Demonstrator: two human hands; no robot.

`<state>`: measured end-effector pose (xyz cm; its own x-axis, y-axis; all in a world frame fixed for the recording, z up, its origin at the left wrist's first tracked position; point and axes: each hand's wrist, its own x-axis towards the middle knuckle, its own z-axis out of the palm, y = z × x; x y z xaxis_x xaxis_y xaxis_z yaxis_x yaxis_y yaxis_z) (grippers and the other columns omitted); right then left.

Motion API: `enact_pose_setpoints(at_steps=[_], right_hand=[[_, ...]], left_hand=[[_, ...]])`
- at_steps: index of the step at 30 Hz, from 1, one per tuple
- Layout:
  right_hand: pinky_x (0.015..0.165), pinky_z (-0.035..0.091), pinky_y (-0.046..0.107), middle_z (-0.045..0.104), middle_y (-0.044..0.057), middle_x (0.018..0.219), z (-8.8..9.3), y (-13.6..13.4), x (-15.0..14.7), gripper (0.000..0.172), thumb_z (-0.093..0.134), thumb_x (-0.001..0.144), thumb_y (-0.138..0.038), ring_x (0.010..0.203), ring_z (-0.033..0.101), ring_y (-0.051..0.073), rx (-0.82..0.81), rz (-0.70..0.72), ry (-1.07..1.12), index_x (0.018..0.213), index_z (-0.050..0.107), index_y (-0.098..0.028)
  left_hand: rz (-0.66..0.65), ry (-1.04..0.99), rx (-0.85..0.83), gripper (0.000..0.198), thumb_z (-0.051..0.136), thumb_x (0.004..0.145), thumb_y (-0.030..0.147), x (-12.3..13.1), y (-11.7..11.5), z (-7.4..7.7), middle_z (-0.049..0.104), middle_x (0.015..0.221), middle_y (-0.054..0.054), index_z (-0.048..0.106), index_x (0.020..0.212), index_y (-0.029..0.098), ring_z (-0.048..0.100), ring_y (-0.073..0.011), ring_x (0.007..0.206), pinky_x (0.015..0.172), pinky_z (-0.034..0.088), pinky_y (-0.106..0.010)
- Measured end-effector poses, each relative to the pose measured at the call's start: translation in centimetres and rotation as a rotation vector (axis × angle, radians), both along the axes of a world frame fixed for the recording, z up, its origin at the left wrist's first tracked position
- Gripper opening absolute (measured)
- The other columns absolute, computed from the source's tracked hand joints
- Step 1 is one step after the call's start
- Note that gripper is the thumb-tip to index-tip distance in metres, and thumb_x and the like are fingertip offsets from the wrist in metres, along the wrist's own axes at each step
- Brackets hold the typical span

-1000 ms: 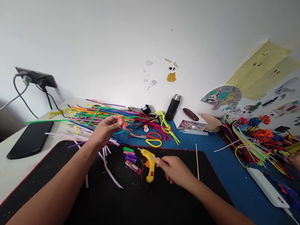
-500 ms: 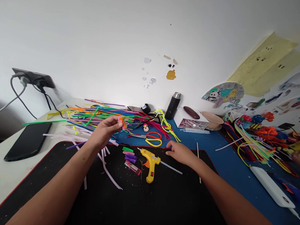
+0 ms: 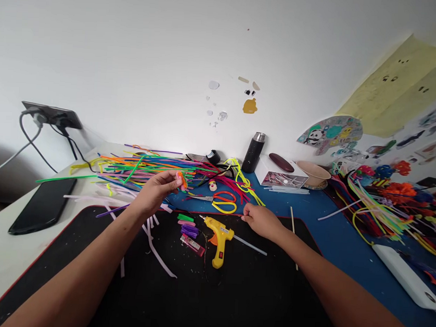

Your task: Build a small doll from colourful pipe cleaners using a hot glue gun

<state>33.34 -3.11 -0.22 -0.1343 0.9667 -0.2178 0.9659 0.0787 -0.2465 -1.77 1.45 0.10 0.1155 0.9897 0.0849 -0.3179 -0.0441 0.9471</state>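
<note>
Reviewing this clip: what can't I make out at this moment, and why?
All in the head view:
- Part of the orange and pink piece: covered by the left hand holding it.
- Whether the right hand holds anything: its own back and curled fingers hide the palm.
- Wording on the label of the yellow glue gun: too small to read.
- Full extent of the yellow paper on the wall: cut off by the right edge.

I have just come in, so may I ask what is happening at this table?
A person's left grip pinches a small orange-and-pink piece. The right grip is near the glue gun but apart from it, fingers curled, with nothing visible in it. The glue gun lies on the mat, a clear stick poking out of its back. The lighter lies beside it; the scissors lie beyond the mat.
</note>
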Motion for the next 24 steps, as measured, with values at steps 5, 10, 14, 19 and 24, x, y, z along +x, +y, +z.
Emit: enact_pose_setpoints(at_steps=[5, 10, 14, 19, 24], right_hand=[[0.066, 0.027, 0.030, 0.074, 0.005, 0.090, -0.2, 0.2, -0.2, 0.005, 0.067, 0.100, -0.023, 0.083, 0.064, 0.022, 0.041, 0.029, -0.022, 0.097, 0.065, -0.021], [0.064, 0.027, 0.029, 0.072, 0.003, 0.087, -0.5, 1.5, -0.8, 0.007, 0.068, 0.100, -0.022, 0.082, 0.063, 0.022, 0.071, -0.004, 0.009, 0.094, 0.064, -0.022], [0.063, 0.026, 0.029, 0.068, 0.000, 0.079, -1.3, 2.5, -1.1, 0.006, 0.068, 0.099, -0.022, 0.078, 0.061, 0.020, 0.105, -0.041, 0.065, 0.095, 0.064, -0.023], [0.061, 0.029, 0.028, 0.062, -0.004, 0.069, -2.4, 3.0, -1.0, 0.005, 0.067, 0.098, -0.024, 0.068, 0.058, 0.019, 0.148, -0.079, 0.166, 0.095, 0.063, -0.024], [0.061, 0.032, 0.029, 0.063, -0.003, 0.069, -3.0, 2.4, -0.9, 0.003, 0.064, 0.095, -0.027, 0.067, 0.060, 0.021, 0.201, -0.119, 0.246, 0.097, 0.064, -0.025]], left_hand=[[0.008, -0.008, -0.026, 0.043, 0.103, 0.058, 0.043, 0.0, 1.0, 0.6, 0.073, 0.076, -0.003, 0.081, 0.085, 0.019, 0.062, -0.0141, 0.070, 0.066, 0.047, -0.024], [-0.017, -0.007, 0.007, 0.042, 0.104, 0.058, 0.041, -0.1, 2.4, 1.5, 0.073, 0.075, -0.002, 0.081, 0.085, 0.018, 0.063, -0.0136, 0.068, 0.065, 0.048, -0.024], [-0.017, -0.026, 0.046, 0.039, 0.102, 0.062, 0.040, 0.0, 2.8, 1.2, 0.074, 0.076, -0.003, 0.081, 0.087, 0.018, 0.064, -0.0149, 0.068, 0.065, 0.049, -0.025], [-0.025, -0.013, 0.003, 0.039, 0.102, 0.061, 0.039, 0.1, 2.0, 1.1, 0.074, 0.075, -0.004, 0.081, 0.086, 0.018, 0.064, -0.0143, 0.067, 0.063, 0.048, -0.025], [-0.009, -0.072, 0.030, 0.035, 0.100, 0.067, 0.038, 0.0, 1.4, 3.6, 0.074, 0.080, -0.003, 0.080, 0.085, 0.017, 0.066, -0.0129, 0.073, 0.066, 0.051, -0.021]])
